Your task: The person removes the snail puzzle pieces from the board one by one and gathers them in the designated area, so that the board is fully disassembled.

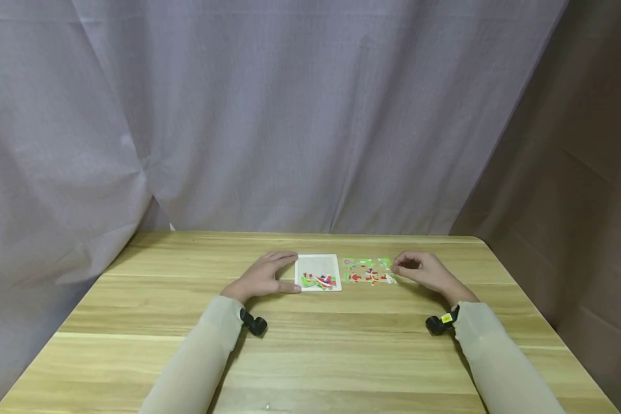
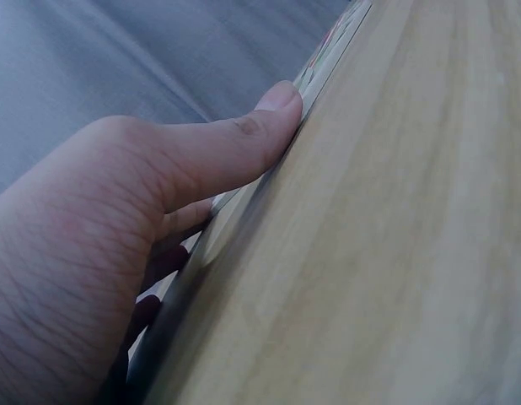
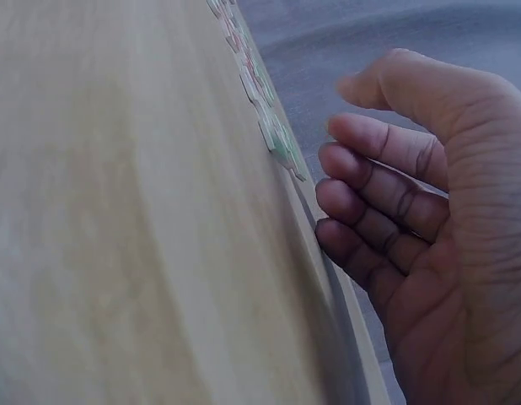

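A white-rimmed square tray [image 1: 318, 256] lies on the table, with several colourful flat pieces [image 1: 318, 282] loosely heaped along its near side. My left hand [image 1: 264, 277] rests at the tray's left side, thumb on the near corner and fingers at the far corner. In the left wrist view the thumb [image 2: 235, 152] presses the tray's edge. Right of the tray, flat puzzle pieces [image 1: 371, 274] in green, red and white lie spread out. My right hand [image 1: 423, 271] is at their right edge, fingers bent. The right wrist view shows thumb and forefinger slightly apart, nothing visible between them.
The wooden table [image 1: 341, 356] runs back to a grey curtain [image 1: 290, 115]. Darker cloth [image 1: 574, 201] hangs on the right. Each wrist wears a small black camera, the left camera [image 1: 255, 324] and the right camera [image 1: 440, 323].
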Motion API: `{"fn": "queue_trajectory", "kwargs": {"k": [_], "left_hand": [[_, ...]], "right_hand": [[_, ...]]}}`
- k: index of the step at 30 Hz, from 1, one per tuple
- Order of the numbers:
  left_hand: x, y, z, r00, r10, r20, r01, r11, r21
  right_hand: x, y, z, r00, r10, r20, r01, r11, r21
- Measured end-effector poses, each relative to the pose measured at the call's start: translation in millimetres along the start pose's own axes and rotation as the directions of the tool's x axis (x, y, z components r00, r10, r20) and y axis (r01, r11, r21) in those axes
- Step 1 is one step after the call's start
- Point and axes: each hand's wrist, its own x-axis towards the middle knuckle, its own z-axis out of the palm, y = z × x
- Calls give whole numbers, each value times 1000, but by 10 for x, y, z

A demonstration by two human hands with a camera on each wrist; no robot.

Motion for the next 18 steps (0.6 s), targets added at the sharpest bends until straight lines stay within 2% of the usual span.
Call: {"fn": "queue_trajectory", "kwargs": {"k": [5, 11, 14, 18], "left_hand": [[5, -7, -5, 1000, -3, -2, 3, 1000, 8], [-2, -12, -4, 1000, -13, 4, 13, 1000, 13], [18, -13, 0, 1000, -13, -2, 13, 1000, 9], [46, -14, 22, 1000, -17, -5, 17, 1000, 9]], "right_hand": [[117, -158, 13, 1000, -4, 30, 4, 1000, 7], [381, -711, 271, 984, -102, 148, 91, 993, 82], [528, -1009, 472, 962, -162, 220, 145, 985, 91], [734, -1312, 757, 912, -239, 334, 220, 971, 95]]}}
